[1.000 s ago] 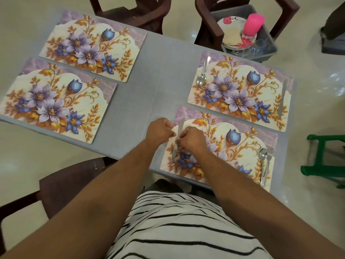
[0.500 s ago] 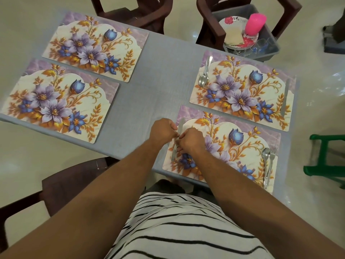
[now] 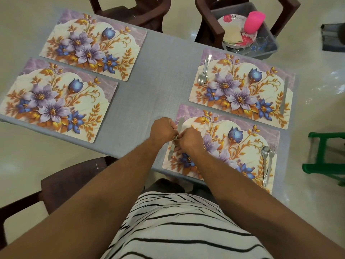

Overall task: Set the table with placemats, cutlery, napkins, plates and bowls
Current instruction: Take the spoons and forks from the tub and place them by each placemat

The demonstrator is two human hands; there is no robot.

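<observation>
Several floral placemats lie on the grey table (image 3: 160, 75). On the near right placemat (image 3: 242, 146) a knife (image 3: 179, 124) lies along its left edge, and both my hands meet over its middle. My left hand (image 3: 162, 130) and my right hand (image 3: 190, 141) have their fingers curled and pinch the knife. A spoon (image 3: 265, 156) and fork (image 3: 271, 159) lie at that mat's right edge. The far right placemat (image 3: 242, 86) carries a spoon (image 3: 204, 71) on its left and a knife (image 3: 284, 96) on its right. The two left placemats (image 3: 56, 101) (image 3: 93, 43) are bare.
A grey tub (image 3: 268, 40) on a dark chair behind the table holds floral plates (image 3: 231, 19), a folded napkin (image 3: 231, 34), a pink cup (image 3: 253, 21) and glasses. Dark chairs stand at the far side and near left (image 3: 71, 176). A green stool (image 3: 324, 156) stands right.
Both hands stay over the knife on the near right placemat, with only small finger shifts. The view has moved slightly.
</observation>
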